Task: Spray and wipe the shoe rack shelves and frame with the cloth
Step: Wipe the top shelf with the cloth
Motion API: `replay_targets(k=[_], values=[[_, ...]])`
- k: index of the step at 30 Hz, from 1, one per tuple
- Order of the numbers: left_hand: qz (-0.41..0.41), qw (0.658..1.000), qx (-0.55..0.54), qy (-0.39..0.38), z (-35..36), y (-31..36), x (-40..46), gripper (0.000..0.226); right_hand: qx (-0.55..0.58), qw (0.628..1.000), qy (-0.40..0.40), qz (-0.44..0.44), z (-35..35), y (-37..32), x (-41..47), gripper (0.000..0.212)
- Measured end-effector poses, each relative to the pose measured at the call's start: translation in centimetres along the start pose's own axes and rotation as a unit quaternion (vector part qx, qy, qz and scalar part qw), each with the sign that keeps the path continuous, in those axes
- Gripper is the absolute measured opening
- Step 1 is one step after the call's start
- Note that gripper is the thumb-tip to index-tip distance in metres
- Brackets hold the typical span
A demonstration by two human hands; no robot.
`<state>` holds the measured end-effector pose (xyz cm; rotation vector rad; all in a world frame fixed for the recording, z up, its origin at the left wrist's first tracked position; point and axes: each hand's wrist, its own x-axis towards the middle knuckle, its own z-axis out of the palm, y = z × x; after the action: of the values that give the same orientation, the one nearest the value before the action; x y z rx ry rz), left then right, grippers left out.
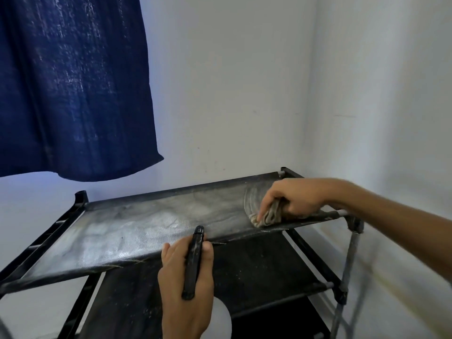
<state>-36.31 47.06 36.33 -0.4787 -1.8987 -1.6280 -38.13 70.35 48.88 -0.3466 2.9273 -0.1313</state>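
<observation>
Soft, dim, bluish daylight seeps through the dark navy woven curtain (73, 89), sheen glints on the dusty grey fabric top shelf (137, 231), edges bow and the lower right corner smears with blur.

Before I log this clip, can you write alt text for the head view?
A right hand presses a crumpled beige cloth onto the right end of a black shoe rack's dusty fabric top shelf, while the left hand holds a black spray-bottle head. A dark blue curtain hangs upper left against white walls.

Crumpled grey cloth (267, 212) on dusty black shoe rack (156, 228) top shelf
</observation>
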Motion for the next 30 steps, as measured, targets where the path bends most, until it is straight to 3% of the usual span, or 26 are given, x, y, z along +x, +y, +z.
replay_targets(k=[4,7,11,14,17,19,21,30], values=[[0.0,1.0,-0.013,-0.02,-0.1,0.7,-0.2,0.01,0.015,0.998,0.012,0.055,-0.5,0.4,-1.5,0.048],[-0.008,0.999,-0.025,-0.038,-0.2,0.8,-0.1,0.011,-0.042,0.983,0.085,0.154,1.5,0.3,0.7,0.03],[-0.016,0.999,-0.03,-0.041,-0.2,0.8,0.0,0.013,-0.031,0.956,0.19,0.222,2.5,-2.6,5.8,0.024],[-0.015,0.999,-0.007,-0.048,-0.3,0.7,0.0,0.013,-0.003,0.965,0.21,0.16,2.6,-7.5,10.1,0.02],[-0.006,0.999,-0.006,-0.044,-0.5,0.4,0.1,0.01,0.036,0.988,0.149,0.013,2.3,-12.8,12.6,0.022],[0.001,0.999,-0.016,-0.043,-0.6,0.2,0.2,0.008,0.055,0.99,0.116,-0.057,1.9,-14.0,12.4,0.031],[0.006,0.998,-0.027,-0.048,-0.5,0.2,0.2,0.01,0.069,0.99,0.106,-0.064,1.7,-12.7,11.3,0.035],[0.008,0.998,-0.009,-0.063,-0.3,0.1,0.1,0.015,0.055,0.965,0.119,0.225,1.6,2.9,1.1,0.029]])
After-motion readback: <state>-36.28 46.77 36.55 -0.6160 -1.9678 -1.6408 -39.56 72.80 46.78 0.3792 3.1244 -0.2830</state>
